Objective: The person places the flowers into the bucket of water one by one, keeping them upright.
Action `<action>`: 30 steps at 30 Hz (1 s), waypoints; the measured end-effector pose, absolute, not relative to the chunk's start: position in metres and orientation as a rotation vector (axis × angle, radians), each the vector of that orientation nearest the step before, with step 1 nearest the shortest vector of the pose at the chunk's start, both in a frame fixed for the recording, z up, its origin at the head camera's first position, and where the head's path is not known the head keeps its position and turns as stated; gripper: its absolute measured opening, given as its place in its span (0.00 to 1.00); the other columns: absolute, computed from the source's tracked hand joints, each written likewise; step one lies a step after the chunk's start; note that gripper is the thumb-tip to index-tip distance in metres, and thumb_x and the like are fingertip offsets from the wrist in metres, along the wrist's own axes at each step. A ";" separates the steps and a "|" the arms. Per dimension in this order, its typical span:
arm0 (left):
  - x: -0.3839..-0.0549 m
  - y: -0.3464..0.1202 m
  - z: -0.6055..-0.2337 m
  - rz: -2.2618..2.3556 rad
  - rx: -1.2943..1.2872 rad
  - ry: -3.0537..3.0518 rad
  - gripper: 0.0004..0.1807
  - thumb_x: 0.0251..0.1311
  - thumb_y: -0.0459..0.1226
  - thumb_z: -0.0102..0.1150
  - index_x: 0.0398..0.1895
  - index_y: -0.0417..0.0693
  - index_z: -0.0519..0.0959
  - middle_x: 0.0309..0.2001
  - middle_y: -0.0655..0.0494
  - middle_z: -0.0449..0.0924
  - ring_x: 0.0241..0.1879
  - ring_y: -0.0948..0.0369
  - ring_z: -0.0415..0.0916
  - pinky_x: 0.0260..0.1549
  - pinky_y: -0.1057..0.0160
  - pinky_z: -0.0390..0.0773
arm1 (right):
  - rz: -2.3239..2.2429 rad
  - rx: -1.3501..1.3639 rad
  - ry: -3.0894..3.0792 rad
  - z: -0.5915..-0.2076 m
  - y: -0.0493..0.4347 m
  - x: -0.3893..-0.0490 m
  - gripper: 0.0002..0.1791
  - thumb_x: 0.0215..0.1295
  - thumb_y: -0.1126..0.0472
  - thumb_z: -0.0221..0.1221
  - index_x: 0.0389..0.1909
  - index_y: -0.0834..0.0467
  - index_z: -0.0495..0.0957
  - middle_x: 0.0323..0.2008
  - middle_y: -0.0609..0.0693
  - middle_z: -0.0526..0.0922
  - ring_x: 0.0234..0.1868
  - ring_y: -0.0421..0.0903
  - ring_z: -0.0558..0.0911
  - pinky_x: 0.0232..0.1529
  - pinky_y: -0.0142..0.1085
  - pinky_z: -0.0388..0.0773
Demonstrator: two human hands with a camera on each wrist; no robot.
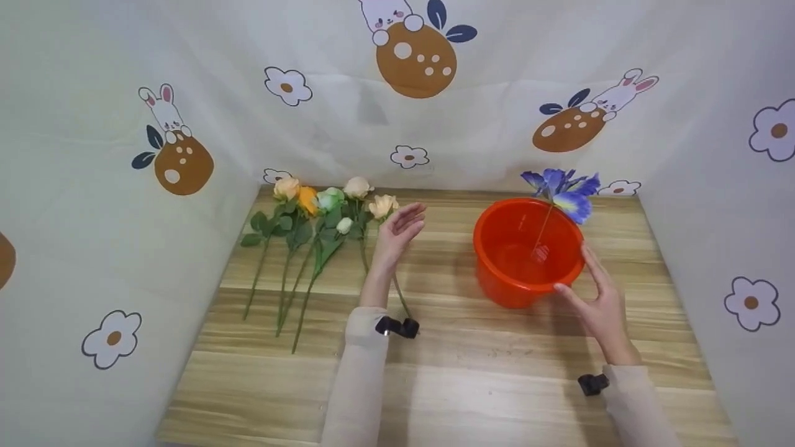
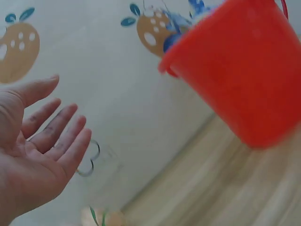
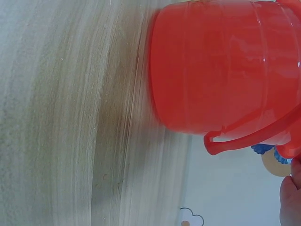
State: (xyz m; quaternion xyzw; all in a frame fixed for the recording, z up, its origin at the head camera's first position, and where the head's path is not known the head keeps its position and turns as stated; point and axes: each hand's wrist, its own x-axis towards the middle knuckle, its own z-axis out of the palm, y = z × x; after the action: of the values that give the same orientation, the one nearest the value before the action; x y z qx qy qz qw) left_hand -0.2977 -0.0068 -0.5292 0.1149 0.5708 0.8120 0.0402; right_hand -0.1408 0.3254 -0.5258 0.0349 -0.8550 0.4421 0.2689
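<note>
My splayed right hand (image 1: 602, 310) steadies the bucket (image 1: 512, 293), iris (image 1: 572, 205) inside; my slack, empty left hand (image 1: 395, 237) likely needs roses (image 1: 358, 187) left of the bucket.

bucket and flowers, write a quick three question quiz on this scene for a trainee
1. What colour is the flower in the bucket?
2. True or false: the left hand holds nothing.
3. Which hand touches the bucket?
A) left
B) right
C) neither

Key:
1. Blue-purple.
2. True.
3. B, the right hand.
</note>
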 end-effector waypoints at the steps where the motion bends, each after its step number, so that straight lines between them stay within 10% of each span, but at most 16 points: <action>1: -0.298 -0.010 -0.535 2.508 0.320 1.758 0.23 0.59 0.25 0.56 0.58 0.29 0.68 0.58 0.36 0.72 0.57 0.47 0.72 0.56 0.59 0.74 | 1.193 0.094 -2.307 -0.526 0.326 -0.141 0.43 0.44 0.72 0.71 0.65 0.64 0.65 0.65 0.61 0.67 0.64 0.62 0.65 0.63 0.19 0.57; 30: -0.297 -0.044 -0.637 2.495 -0.362 1.930 0.26 0.58 0.28 0.60 0.60 0.33 0.68 0.62 0.36 0.67 0.62 0.44 0.66 0.58 0.53 0.71 | 1.198 0.114 -2.294 -0.527 0.326 -0.140 0.43 0.44 0.72 0.70 0.65 0.63 0.65 0.64 0.63 0.67 0.64 0.61 0.66 0.63 0.19 0.58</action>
State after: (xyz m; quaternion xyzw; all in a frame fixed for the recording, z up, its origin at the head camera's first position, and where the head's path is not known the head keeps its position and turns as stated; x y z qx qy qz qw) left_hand -0.2967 -0.0439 -0.6371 -0.1140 0.6078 0.7857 -0.0166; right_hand -0.1401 0.3257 -0.5267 0.0425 -0.8522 0.4449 0.2721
